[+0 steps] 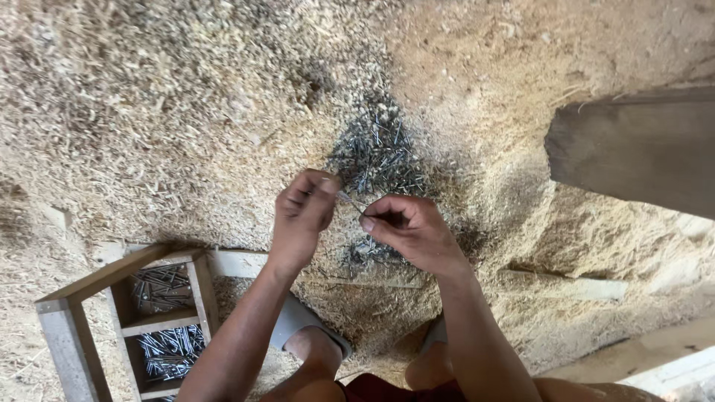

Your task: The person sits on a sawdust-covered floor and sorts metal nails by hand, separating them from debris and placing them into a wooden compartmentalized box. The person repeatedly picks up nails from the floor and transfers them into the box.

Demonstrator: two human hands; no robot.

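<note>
While the left hand [304, 212] and right hand [408, 229] pinch 1 thin nail [350, 200] between fingertips, both hover above a nail pile [378, 155] lying on the sawdust floor [149, 112]. At lower left, a wooden box [71, 327] holds more nails in 2 compartments.

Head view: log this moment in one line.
left hand: pinches nail | right hand: pinches same nail | nail pile: on sawdust | wooden box: holds nails

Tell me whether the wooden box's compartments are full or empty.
Neither: the wooden box has nails lying low in both visible compartments, with divider and walls standing clear above them.
</note>
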